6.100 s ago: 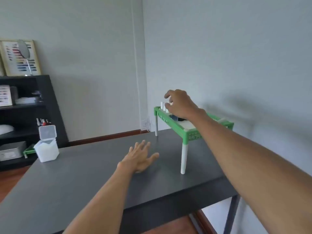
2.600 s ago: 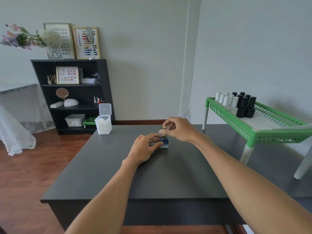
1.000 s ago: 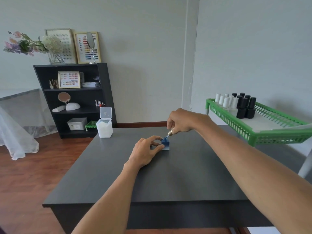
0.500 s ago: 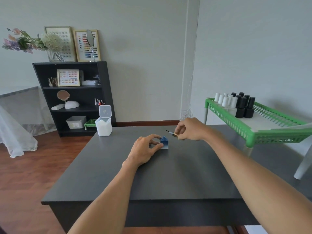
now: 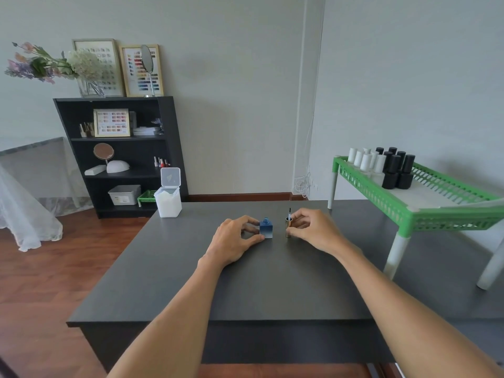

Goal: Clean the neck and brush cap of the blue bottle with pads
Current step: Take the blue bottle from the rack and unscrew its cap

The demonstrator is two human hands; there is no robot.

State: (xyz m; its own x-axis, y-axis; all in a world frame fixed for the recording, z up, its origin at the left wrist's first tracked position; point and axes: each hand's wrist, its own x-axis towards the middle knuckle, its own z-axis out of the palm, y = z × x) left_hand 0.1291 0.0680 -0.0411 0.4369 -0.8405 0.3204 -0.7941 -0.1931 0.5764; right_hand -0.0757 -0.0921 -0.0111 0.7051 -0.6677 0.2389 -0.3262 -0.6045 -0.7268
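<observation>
Left hand (image 5: 234, 241) grips the small square blue glass bottle (image 5: 266, 228); right hand (image 5: 313, 230) pinches the gold brush cap (image 5: 288, 227), bristles up. Seat it upright on the dark counter (image 5: 272, 290), then release.

Single head-worn wide-angle view, looking forward and slightly down over the dark table (image 5: 272, 290) from its near edge, both forearms reaching in from below, table close and filling the lower middle, bookshelf (image 5: 174, 148) beyond its far left corner, green rack (image 5: 409, 214) at its right.
</observation>
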